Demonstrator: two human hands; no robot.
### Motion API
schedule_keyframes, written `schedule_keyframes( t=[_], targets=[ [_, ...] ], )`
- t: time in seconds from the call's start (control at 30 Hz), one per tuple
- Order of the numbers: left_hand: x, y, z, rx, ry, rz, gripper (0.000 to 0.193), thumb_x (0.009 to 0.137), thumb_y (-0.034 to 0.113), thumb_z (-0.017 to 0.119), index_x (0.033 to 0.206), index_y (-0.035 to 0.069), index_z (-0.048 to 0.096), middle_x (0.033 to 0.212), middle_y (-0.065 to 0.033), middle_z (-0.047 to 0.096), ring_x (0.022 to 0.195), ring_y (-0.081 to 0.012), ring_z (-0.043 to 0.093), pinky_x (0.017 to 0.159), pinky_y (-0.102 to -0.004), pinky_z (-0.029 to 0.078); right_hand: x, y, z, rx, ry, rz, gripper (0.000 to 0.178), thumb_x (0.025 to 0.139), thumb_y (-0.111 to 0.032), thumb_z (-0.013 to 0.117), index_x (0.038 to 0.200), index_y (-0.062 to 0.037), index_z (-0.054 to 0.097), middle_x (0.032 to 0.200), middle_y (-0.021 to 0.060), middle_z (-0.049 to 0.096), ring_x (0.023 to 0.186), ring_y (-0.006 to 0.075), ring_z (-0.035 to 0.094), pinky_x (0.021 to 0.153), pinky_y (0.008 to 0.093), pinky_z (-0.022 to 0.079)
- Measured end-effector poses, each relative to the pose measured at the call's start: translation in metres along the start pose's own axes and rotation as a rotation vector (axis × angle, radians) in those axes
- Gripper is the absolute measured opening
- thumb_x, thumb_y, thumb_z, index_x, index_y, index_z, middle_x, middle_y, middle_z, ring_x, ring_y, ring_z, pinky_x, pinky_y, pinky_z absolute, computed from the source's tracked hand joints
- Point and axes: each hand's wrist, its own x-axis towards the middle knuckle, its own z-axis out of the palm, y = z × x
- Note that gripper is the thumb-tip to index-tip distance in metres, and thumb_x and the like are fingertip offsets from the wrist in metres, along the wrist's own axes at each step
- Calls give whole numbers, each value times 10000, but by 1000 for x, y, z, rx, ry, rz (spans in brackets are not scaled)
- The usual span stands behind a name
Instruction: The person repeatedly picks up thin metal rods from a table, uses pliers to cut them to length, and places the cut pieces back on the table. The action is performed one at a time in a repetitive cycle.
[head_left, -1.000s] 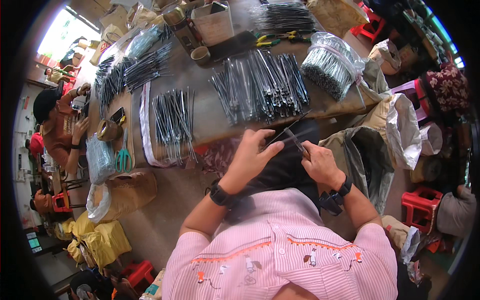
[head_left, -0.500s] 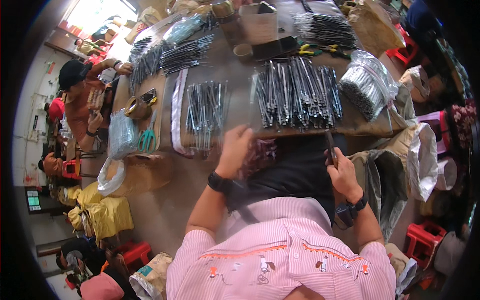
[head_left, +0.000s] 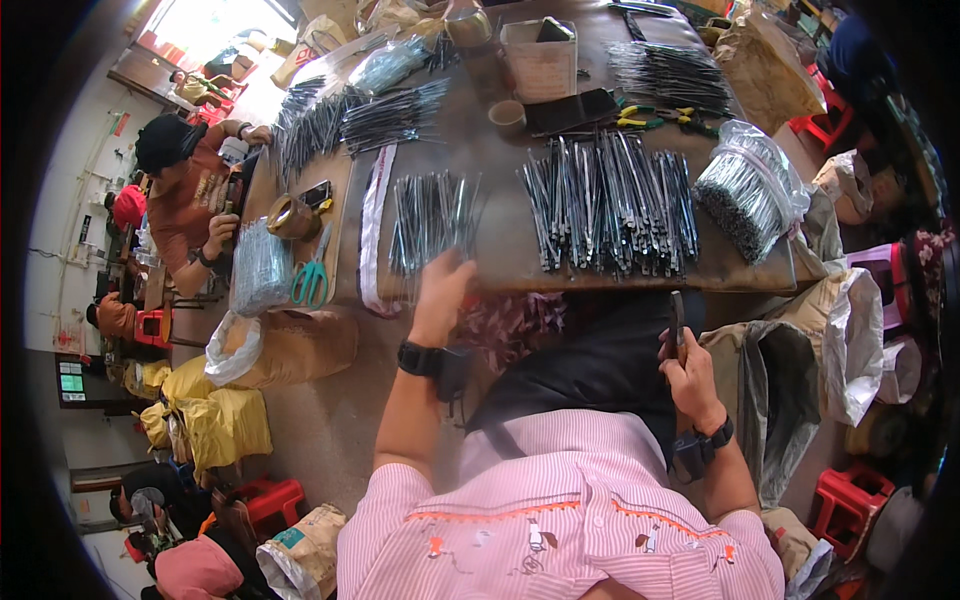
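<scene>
Left hand (head_left: 440, 290) now reaching the table, right hand (head_left: 688, 368) gripping upright metal piece (head_left: 677, 318)

- Left hand (head_left: 441, 288) reaches onto the small bundle of grey metal rods (head_left: 432, 218) at the table (head_left: 500, 150) edge.
- Right hand (head_left: 688, 372) grips one dark rod (head_left: 677, 322) upright below that table edge.

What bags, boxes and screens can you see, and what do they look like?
Clear plastic bag: table's right end, bulging, full of grey metal pieces.
Cardboard box: far side of the table, square, tan.
Yellow sacks: on the floor at left, lumpy.
Small screen: far left, glowing green.
</scene>
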Motion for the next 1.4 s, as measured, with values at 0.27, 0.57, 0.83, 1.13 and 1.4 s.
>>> schedule_keyframes(
  t=[0.27,0.57,0.83,1.13,1.4],
  targets=[
    [-8,13,19,912,220,409,432,842,251,660,1142,-54,598,941,-205,630,871,-285,644,766,-362,500,-2,-9,1,402,-75,227,234,754,4,439,965,3,538,752,73,585,652,170,592,615,289,485],
    [24,-6,104,749,24,353,422,813,251,696,1032,-87,572,829,-165,660,751,-222,653,662,-343,523,8,-24,7,602,-125,210,302,719,7,416,1006,11,511,853,80,570,742,168,600,686,299,528],
    [39,4,54,28,-276,-90,180,871,117,652,930,-47,609,755,-92,651,613,-146,640,510,-244,486,5,-9,-12,783,97,339,300,710,-8,429,995,-14,520,853,97,588,702,183,607,643,312,535],
    [29,28,66,-123,-390,-256,277,873,80,647,1124,-1,562,824,-30,625,630,-111,594,540,-231,464,11,-6,-15,869,165,360,299,703,-4,450,993,1,520,839,113,586,694,197,602,610,305,523],
    [-11,50,54,-714,-306,-505,287,846,-11,648,1117,10,558,959,-81,634,801,-190,634,677,-233,549,9,23,-30,1100,256,389,206,817,-146,522,997,-46,536,806,81,562,637,154,532,539,270,431]
  ],
)
